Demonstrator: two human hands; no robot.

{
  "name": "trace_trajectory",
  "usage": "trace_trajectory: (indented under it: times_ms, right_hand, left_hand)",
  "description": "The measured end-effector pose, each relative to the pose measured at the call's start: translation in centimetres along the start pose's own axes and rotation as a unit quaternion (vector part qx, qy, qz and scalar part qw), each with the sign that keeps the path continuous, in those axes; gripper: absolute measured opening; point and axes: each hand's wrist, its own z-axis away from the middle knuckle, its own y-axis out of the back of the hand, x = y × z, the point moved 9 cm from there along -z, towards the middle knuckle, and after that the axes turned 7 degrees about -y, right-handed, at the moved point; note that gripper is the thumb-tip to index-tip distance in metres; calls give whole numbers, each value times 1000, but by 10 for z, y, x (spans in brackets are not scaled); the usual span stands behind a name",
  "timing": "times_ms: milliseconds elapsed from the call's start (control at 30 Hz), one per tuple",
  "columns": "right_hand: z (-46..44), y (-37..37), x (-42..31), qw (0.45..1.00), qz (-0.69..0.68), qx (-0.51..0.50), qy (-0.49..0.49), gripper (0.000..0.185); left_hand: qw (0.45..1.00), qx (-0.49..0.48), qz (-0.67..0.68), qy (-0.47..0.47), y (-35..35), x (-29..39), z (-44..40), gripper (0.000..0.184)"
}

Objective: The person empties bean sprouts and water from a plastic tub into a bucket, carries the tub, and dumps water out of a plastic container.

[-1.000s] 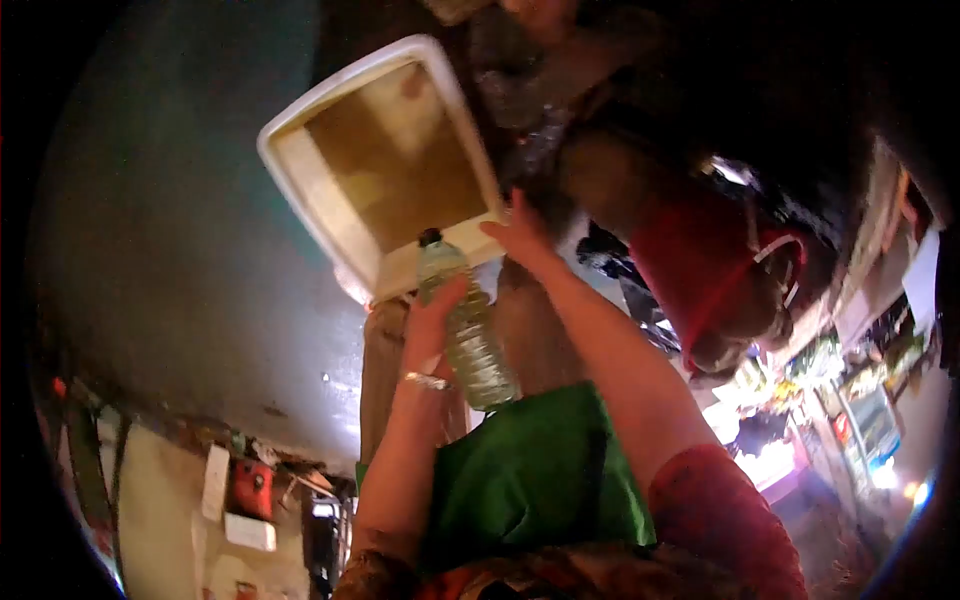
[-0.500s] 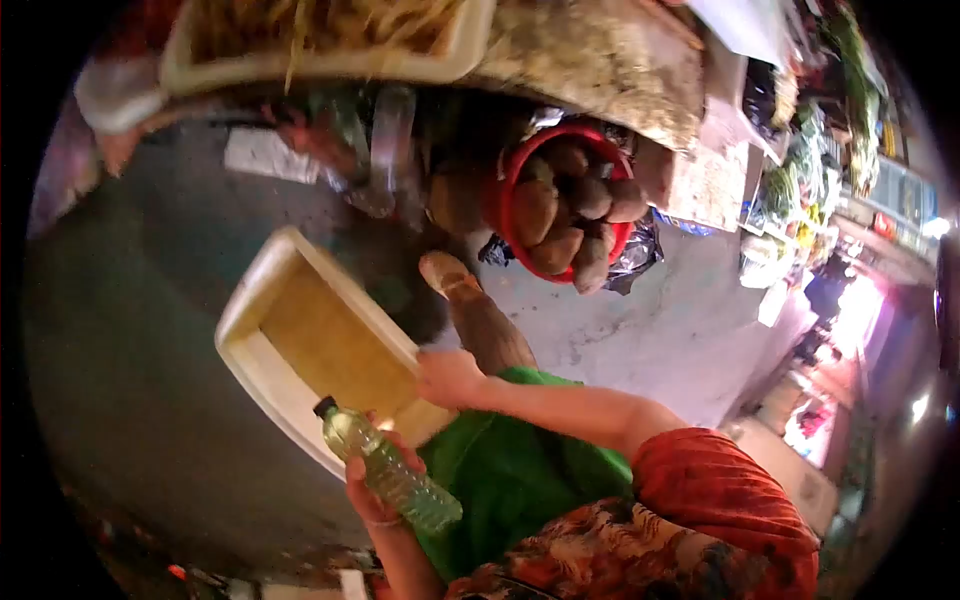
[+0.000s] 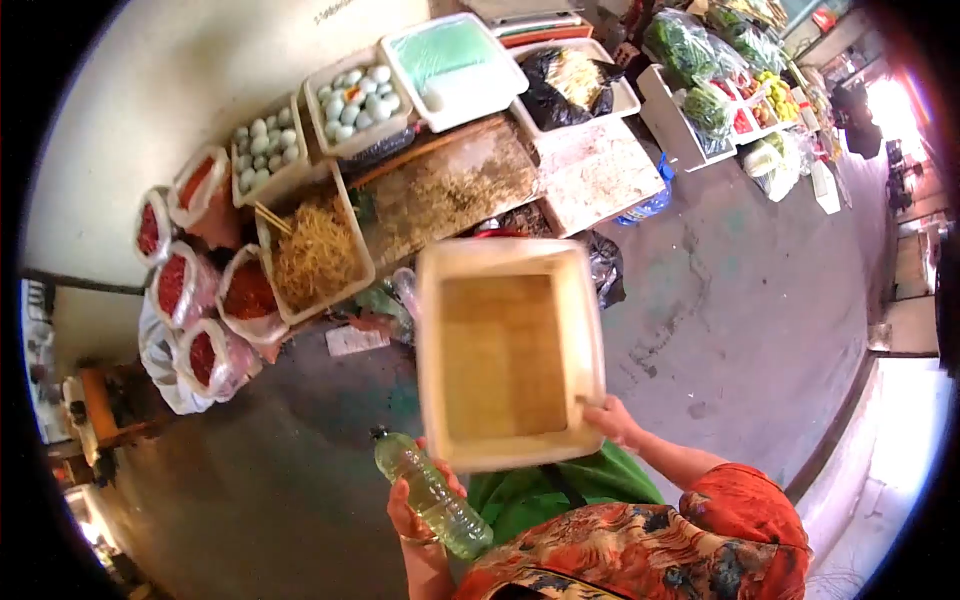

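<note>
My right hand grips the right rim of a white rectangular plastic tub, near its lower corner. Its yellowish-brown inside faces up, and I cannot tell whether a shallow liquid lies in it. Wrapped around a clear plastic bottle with a black cap and pale greenish liquid is my left hand. The bottle is tilted, cap toward the upper left, close to the tub's lower left corner. Green cloth shows over my lap below the tub.
Ahead runs a worn wooden table with a tray of yellowish shreds and chopsticks. Egg trays, a white tray under green film and open bags of red goods surround it. Vegetables stand at the right.
The view has lifted, bringing the whole table into sight. The tub has shifted right in view and turned more upright; it hides most of the red bucket. Both hands keep their holds.
</note>
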Motion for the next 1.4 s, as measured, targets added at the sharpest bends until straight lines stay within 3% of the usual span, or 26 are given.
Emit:
trace_trajectory:
  times_ms: [67, 167, 200, 267, 400, 467, 567, 667, 733, 867, 933, 1000, 1067, 1133, 1400]
  right_hand:
    - [-13, 55, 4, 983, -124, 119, 57, 29]
    - [-22, 121, -12, 958, -215, 186, 45, 31]
    - [-47, 147, -13, 965, -138, 186, 124, 29]
    - [-67, 187, -14, 933, -292, 206, 41, 23]
    - [-112, 257, -55, 913, -351, 199, 58, 13]
    - [-158, 285, -61, 905, -356, 219, 81, 14]
    - [-217, 300, -96, 915, -350, 191, 55, 17]
    - [-258, 287, -144, 924, -352, 125, 87, 17]
    - [-267, 262, -156, 928, -369, 27, 49, 20]
    - [-261, 230, -164, 929, -365, -48, 36, 24]
    - [-252, 230, -152, 914, -404, -32, -3, 25]
    - [-249, 231, -135, 895, -441, -65, 14, 23]
    - [-254, 237, -99, 909, -401, -105, 27, 23]
    - [-216, 248, -67, 930, -360, -78, 9, 21]
    - [-117, 309, 137, 989, -98, 20, -107, 23]
  left_hand:
    - [998, 45, 26, 41, -8, -16, -8, 55]
    - [992, 115, 6, 57, -16, -48, -9, 48]
    - [988, 136, 9, 78, -17, -63, -9, 46]
    - [980, 180, 26, 81, -24, -89, -9, 45]
    - [975, 214, 19, 58, -66, -134, -23, 42]
    - [972, 214, -1, 93, -72, -158, -25, 43]
    - [969, 227, -36, 93, -98, -175, -36, 44]
    - [971, 213, -37, 97, -115, -188, -46, 46]
    - [972, 204, -34, 111, -119, -198, -46, 46]
    - [967, 226, -38, 109, -129, -205, -51, 44]
    - [954, 258, -37, 146, -124, -211, -53, 42]
    - [965, 219, -37, 138, -137, -208, -59, 39]
    - [971, 189, -26, 146, -143, -211, -63, 36]
    - [967, 193, 15, 163, -145, -210, -61, 34]
    - [981, 105, -103, 126, -178, -180, -63, 39]
